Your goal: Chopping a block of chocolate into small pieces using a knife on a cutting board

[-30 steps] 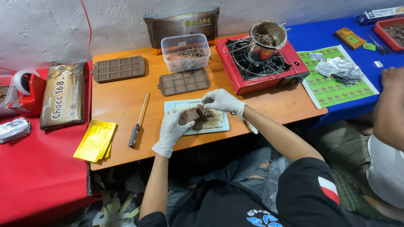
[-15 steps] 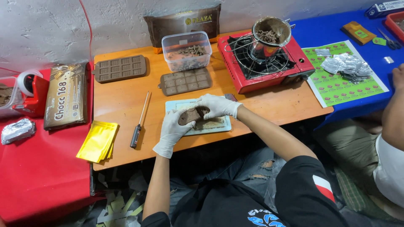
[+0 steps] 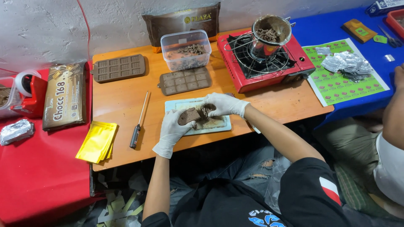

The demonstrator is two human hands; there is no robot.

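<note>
Two gloved hands work one chocolate block (image 3: 190, 115) on the cutting board (image 3: 223, 125): left hand (image 3: 173, 130) grips it, right hand (image 3: 222, 103) curls at its 2 o'clock end; shavings could spill onto the table (image 3: 122, 105).

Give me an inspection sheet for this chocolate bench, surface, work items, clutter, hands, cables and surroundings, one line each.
Surface: orange wooden table, worn, between a red cloth and a blue cloth.
Job's things: brown chocolate block held over a pale cutting board with shavings on it.
Clutter: two brown moulds, clear tub, red camp stove with a pot, probe thermometer, yellow pouches.
Hands: left hand and right hand, both in white gloves, gripping the block.
Cables: thin red cord down the wall.
Surroundings: rough white wall; another person's arm at the right edge.
</note>
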